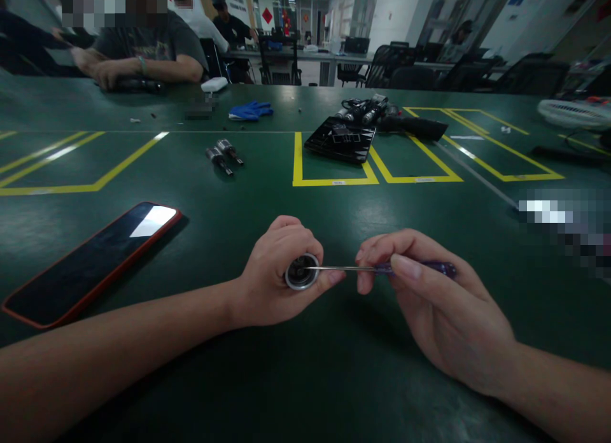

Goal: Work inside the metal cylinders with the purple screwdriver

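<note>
My left hand (281,277) is wrapped round a round metal connector (301,281), whose silvery rim and dark inside face me. Between the fingers of my right hand (434,303) lies a screwdriver (382,268) with a dark purple handle. Its thin shaft runs left, and the tip reaches into the open end of the connector; what the tip touches inside cannot be made out. Most of the connector's body is hidden by my left hand. Two small metal connector parts (224,155) lie on the green table (229,379) beyond my left hand.
A phone in a red case (90,261) lies at the left. Farther back are a blue glove (251,111), a glossy black panel (341,140), a bundle of black cables (367,109) and yellow tape outlines (334,182). A person (153,48) sits across the table.
</note>
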A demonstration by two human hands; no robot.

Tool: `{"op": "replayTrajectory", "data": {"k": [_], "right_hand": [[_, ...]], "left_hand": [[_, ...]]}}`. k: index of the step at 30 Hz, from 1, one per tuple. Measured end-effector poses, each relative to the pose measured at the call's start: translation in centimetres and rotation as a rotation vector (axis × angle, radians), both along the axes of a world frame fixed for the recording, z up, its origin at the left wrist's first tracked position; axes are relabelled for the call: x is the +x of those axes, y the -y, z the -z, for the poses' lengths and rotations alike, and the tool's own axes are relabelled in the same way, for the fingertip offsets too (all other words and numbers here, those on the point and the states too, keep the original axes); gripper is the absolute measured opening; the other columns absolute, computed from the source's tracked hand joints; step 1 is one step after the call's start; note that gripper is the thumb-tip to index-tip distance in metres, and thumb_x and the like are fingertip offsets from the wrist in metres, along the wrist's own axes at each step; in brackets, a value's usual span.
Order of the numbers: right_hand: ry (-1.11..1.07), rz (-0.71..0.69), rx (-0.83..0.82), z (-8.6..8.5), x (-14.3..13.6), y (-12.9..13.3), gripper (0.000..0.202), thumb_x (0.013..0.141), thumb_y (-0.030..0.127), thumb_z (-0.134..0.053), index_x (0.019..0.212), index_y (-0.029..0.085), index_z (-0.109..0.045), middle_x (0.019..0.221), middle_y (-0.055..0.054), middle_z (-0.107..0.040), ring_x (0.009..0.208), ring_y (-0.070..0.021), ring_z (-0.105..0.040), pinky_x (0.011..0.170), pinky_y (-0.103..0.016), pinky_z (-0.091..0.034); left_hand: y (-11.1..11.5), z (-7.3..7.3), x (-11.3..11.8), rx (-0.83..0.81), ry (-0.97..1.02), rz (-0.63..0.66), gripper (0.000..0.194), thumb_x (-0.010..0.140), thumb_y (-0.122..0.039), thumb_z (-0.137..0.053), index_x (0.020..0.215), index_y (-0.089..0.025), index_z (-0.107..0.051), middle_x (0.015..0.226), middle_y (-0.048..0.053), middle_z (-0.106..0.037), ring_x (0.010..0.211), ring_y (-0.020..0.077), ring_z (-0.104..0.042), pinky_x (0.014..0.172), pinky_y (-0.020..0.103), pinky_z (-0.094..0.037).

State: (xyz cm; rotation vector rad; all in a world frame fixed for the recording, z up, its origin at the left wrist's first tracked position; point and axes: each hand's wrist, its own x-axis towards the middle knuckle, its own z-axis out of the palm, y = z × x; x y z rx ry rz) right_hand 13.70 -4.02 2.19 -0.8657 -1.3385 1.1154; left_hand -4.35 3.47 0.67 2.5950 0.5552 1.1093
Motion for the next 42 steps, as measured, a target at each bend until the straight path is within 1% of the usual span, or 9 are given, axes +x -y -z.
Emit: {"op": "replayTrajectory", "data": {"k": [2,8,14,17,24,29,31,36,42], "right_hand": [[0.038,0.015,0.033,0.0,0.1,0.3,0.011,0.084,0.022,-0.049,0.086,0.018,-0.059,0.075,-0.002,-0.059,0.068,-0.0129,-0.058,0.062,-0.026,-0.050],[0.241,-0.006,0.175,-0.3,0.1,1.3,0.015,0.085,0.018,-0.048,0.093,0.020,-0.060,0.080,-0.003,-0.060,0.091,-0.0180,-0.052,0.085,-0.034,-0.041],[-0.094,-0.034,-0.162,-0.2,0.0,0.6,0.013,0.085,0.026,-0.051,0.085,0.022,-0.063,0.079,0.000,-0.061,0.074,-0.0121,-0.056,0.070,-0.025,-0.044],[-0.163,-0.035,-0.207,-0.2,-0.1,0.2,0.012,0.083,0.026,-0.053,0.082,0.020,-0.063,0.078,0.000,-0.062,0.073,-0.0110,-0.057,0.071,-0.023,-0.045],[-0.102,-0.023,-0.175,-0.3,-0.1,0.4,0.013,0.085,0.026,-0.050,0.085,0.022,-0.063,0.079,0.000,-0.061,0.074,-0.0115,-0.057,0.070,-0.023,-0.046],[0.306,-0.039,0.169,-0.9,0.0,1.3,0.018,0.085,0.015,-0.046,0.094,0.023,-0.060,0.082,-0.002,-0.060,0.085,-0.0147,-0.056,0.076,-0.027,-0.045],[0.376,-0.055,0.223,-1.1,0.0,1.4,0.020,0.084,0.012,-0.046,0.094,0.022,-0.060,0.080,-0.003,-0.060,0.084,-0.0151,-0.056,0.075,-0.028,-0.046],[0.235,0.017,0.004,-1.0,-0.1,1.0,0.013,0.085,0.025,-0.049,0.084,0.021,-0.061,0.073,-0.003,-0.060,0.077,-0.0177,-0.057,0.067,-0.031,-0.048],[0.151,0.100,-0.002,-1.0,-0.5,0.7,0.018,0.080,0.034,-0.055,0.080,0.019,-0.063,0.067,-0.004,-0.060,0.071,-0.0186,-0.057,0.065,-0.033,-0.048]], "left_hand": [[-0.1,0.0,0.0,0.008,-0.005,0.011,0.022,0.073,-0.023,-0.066,0.066,-0.016,-0.047,0.058,-0.003,-0.051,0.055,0.0092,-0.047,0.066,0.031,-0.041],[-0.2,0.1,-0.1,0.026,-0.015,0.028,0.019,0.074,-0.020,-0.063,0.066,-0.016,-0.047,0.058,-0.004,-0.049,0.055,0.0089,-0.046,0.067,0.031,-0.040],[-0.1,0.1,0.0,-0.003,0.021,0.005,0.022,0.073,-0.024,-0.066,0.066,-0.015,-0.047,0.058,-0.003,-0.050,0.054,0.0093,-0.046,0.066,0.031,-0.040],[-0.1,0.1,0.0,-0.018,0.022,0.003,0.022,0.072,-0.024,-0.066,0.065,-0.016,-0.047,0.057,-0.003,-0.050,0.054,0.0094,-0.046,0.065,0.031,-0.040],[0.0,0.0,0.0,-0.017,0.012,0.002,0.022,0.073,-0.026,-0.065,0.065,-0.016,-0.047,0.057,-0.004,-0.050,0.053,0.0091,-0.046,0.065,0.029,-0.040],[-0.2,0.3,-0.1,0.012,-0.005,0.027,0.023,0.074,-0.027,-0.064,0.065,-0.016,-0.046,0.058,-0.004,-0.049,0.054,0.0092,-0.046,0.067,0.030,-0.039],[-0.2,0.4,-0.2,0.018,-0.006,0.030,0.024,0.075,-0.028,-0.063,0.064,-0.016,-0.046,0.058,-0.004,-0.049,0.055,0.0094,-0.045,0.067,0.030,-0.039],[-0.1,0.1,-0.2,-0.010,-0.007,0.024,0.022,0.075,-0.026,-0.063,0.064,-0.016,-0.046,0.057,-0.004,-0.048,0.054,0.0092,-0.045,0.066,0.029,-0.038],[0.0,0.1,-0.2,-0.017,-0.016,0.039,0.022,0.074,-0.026,-0.063,0.064,-0.016,-0.046,0.057,-0.004,-0.049,0.054,0.0097,-0.046,0.066,0.030,-0.037]]}}
